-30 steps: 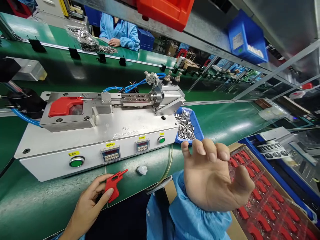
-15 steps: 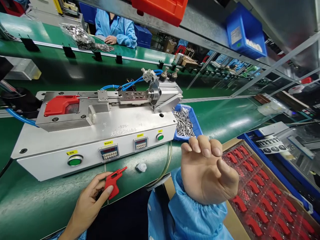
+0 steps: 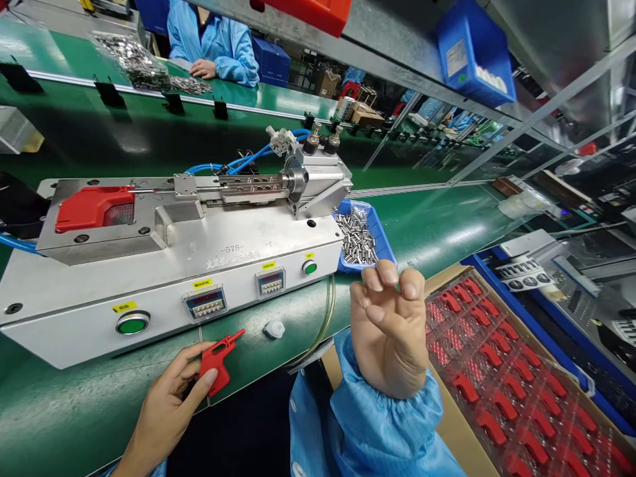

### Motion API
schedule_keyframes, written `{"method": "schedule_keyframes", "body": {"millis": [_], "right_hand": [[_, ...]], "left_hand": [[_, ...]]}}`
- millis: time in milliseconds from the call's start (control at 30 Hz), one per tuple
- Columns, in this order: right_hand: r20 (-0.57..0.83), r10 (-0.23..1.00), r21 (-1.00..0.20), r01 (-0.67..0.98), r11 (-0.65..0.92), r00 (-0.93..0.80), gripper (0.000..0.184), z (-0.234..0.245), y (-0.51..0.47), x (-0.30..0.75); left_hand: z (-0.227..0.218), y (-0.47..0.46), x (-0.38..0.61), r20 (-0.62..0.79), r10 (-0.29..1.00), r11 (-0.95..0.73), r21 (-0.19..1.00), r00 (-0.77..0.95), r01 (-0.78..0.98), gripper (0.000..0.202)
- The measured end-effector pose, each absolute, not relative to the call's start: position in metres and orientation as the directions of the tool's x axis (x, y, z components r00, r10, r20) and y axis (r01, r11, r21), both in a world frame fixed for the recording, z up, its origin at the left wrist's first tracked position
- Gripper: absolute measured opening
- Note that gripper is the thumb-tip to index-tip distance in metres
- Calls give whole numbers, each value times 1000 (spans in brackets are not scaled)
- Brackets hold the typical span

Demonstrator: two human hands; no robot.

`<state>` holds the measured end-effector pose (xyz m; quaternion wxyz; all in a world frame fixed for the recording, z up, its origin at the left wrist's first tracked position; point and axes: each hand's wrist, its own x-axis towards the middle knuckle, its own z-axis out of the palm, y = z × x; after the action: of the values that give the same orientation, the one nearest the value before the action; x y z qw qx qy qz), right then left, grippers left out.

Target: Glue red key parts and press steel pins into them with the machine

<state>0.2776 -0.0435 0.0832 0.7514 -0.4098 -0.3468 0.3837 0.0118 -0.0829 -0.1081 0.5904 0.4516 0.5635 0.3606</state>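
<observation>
My left hand point(image 3: 171, 394) is closed around a red pistol-shaped plastic part point(image 3: 214, 371), its thin nozzle pointing up and to the right. My right hand point(image 3: 390, 331) is raised, palm toward me, with curled fingers apart and the thumb bent across; nothing shows in it. Just beyond its fingertips is a blue bin point(image 3: 385, 238) of small metal cylinders point(image 3: 358, 242). Ahead stands a bench machine point(image 3: 268, 245) with green buttons. A similar red part point(image 3: 89, 205) lies in its metal fixture at the left, facing a slim rod.
A small whitish cap point(image 3: 274, 329) lies on the green bench before the machine. At right, a carton point(image 3: 457, 430) holds clear trays of red parts point(image 3: 507, 404). Overhead, a shelf carries a blue bin point(image 3: 460, 59). Across the bench sits a person in a blue sleeve point(image 3: 236, 53).
My right hand has shifted slightly left, and its thumb has folded across toward the fingers. The left hand keeps the red part. The view has swung slightly, moving the machine left.
</observation>
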Motion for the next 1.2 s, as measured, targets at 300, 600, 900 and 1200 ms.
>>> {"method": "schedule_keyframes", "body": {"millis": [300,600,900,1200], "right_hand": [[174,878,-893,-304,332,446,41,78,-49,282],[191,905,-846,-404,347,379,33,80,-48,279],[110,925,-823,-488,290,365,22,78,-48,282],[216,928,-818,-462,343,305,30,86,-56,286]], "left_hand": [[-105,-82,13,-351,932,348,936,85,54,64],[-106,-83,12,-369,924,366,929,97,48,66],[-104,-82,12,-356,931,354,934,81,42,63],[-106,-81,13,-324,942,320,946,93,50,61]]}}
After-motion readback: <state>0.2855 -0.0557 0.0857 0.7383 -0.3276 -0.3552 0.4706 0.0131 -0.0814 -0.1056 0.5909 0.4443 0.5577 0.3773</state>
